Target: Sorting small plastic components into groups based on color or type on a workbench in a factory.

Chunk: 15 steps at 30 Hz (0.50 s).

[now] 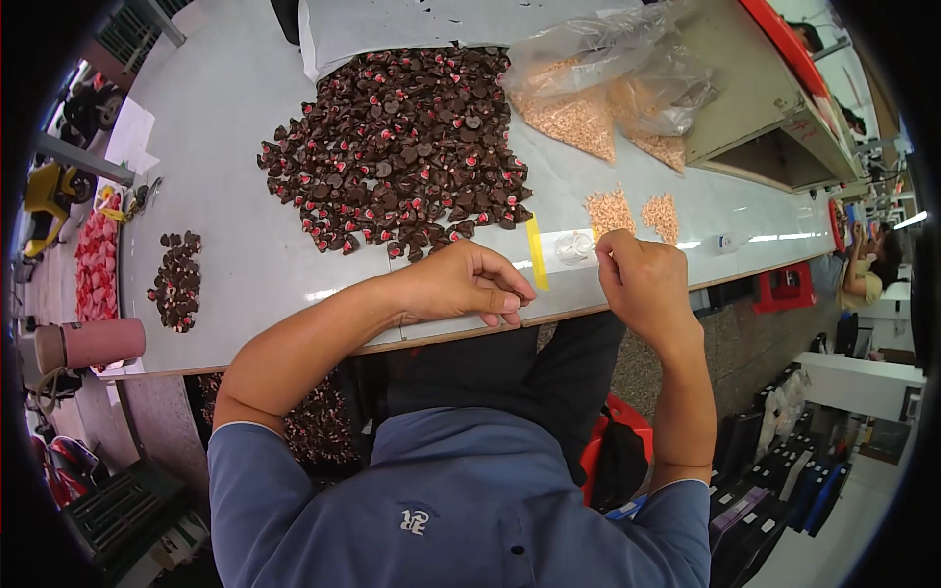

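Note:
My left hand (463, 282) is over the table's near edge, fingers curled in toward the thumb. Something small and dark shows at its fingertips, too small to name. To the right, my right hand (644, 284) is closed in a pinch beside a small clear round dish (573, 247). Whatever lies between its fingertips is hidden. Just beyond that hand lie a pile of tiny tan pieces (610, 210) and a smaller tan pile (661, 216). A wide heap of small dark brown knob-like parts (402, 147), many with red-and-white spots, spreads beyond my left hand.
Clear plastic bags of tan pieces (569, 113) lie at the back, beside a greenish metal box (760, 108). Yellow tape (537, 253) marks the tabletop. At left are a smaller dark pile (177, 279) and a pink cup (103, 343). Another person (867, 269) sits far right.

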{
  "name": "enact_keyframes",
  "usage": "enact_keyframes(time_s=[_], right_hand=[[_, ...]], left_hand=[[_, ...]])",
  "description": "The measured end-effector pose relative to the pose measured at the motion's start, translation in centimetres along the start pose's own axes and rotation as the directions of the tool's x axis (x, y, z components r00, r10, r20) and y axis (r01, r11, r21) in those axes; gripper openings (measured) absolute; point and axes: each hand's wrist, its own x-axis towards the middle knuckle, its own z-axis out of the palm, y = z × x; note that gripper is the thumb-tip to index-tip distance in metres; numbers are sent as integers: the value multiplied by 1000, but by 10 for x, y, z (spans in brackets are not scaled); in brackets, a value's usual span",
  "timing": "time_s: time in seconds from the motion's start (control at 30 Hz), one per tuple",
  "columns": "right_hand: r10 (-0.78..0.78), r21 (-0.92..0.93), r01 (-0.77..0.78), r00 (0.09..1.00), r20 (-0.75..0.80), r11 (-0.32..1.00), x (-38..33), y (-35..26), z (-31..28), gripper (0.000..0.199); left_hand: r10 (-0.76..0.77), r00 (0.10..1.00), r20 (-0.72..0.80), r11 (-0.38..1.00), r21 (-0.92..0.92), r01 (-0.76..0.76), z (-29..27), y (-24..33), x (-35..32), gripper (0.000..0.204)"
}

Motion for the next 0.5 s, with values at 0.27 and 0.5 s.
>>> enact_keyframes(time_s=[0.27,0.5], right_hand=[[-32,-35,34,997,65,999,6,1,5,12],[-26,-3,26,999,21,1000,7,-6,-4,12]], left_hand=[[-21,1000,10,999,36,20,-1,2,-1,27],[7,1000,4,1000,15,-7,-3,-1,0,28]])
